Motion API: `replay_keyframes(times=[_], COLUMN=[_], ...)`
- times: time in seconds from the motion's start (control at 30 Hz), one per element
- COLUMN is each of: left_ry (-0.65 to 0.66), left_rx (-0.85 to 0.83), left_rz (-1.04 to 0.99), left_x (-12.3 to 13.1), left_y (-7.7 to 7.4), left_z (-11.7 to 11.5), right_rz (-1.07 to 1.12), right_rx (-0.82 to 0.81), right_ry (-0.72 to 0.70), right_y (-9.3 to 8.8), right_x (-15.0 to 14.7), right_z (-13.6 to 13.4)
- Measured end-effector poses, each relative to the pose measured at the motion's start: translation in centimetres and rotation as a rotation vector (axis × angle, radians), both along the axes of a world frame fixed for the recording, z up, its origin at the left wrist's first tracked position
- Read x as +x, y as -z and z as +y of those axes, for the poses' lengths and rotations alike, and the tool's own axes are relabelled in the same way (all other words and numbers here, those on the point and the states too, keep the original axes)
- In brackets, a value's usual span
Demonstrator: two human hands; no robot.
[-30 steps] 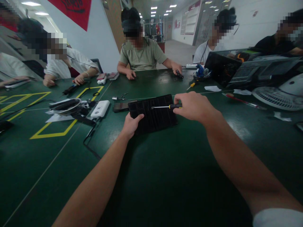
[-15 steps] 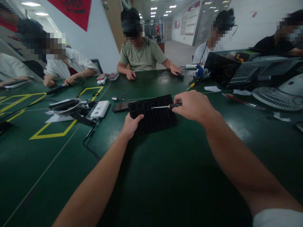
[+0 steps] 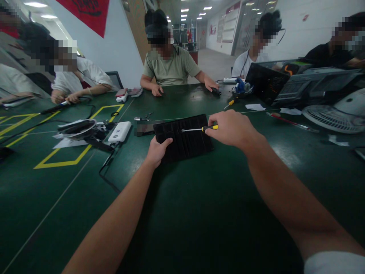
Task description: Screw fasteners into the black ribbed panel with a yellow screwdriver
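A flat black ribbed panel lies on the green table in front of me. My left hand grips its near left corner, thumb on top. My right hand is closed around the black and yellow handle of a screwdriver. The metal shaft points left, with its tip over the middle of the panel.
A white power bank, a dark phone, cables and a round black device lie to the left. Laptops, a white fan and a red pen sit at the right. Other people work at the table's far side.
My hands and the screwdriver have barely shifted. The person at the far left has pulled a black tool further left.
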State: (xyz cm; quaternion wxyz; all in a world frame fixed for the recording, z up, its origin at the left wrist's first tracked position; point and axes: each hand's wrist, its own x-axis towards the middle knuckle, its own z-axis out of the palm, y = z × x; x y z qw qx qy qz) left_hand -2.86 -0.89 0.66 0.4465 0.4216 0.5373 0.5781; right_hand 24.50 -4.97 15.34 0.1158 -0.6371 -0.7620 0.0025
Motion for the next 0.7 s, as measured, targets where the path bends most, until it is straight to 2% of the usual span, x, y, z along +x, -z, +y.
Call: replay_keyframes(times=[0.7], left_ry=[0.013], left_rx=[-0.019], left_rz=[-0.012], left_x=[0.11], left_y=[-0.4], left_z=[-0.36], right_rz=[0.039], right_rx=[0.076], right_ry=[-0.012], right_y=[-0.13], right_x=[0.0], right_z=[-0.02])
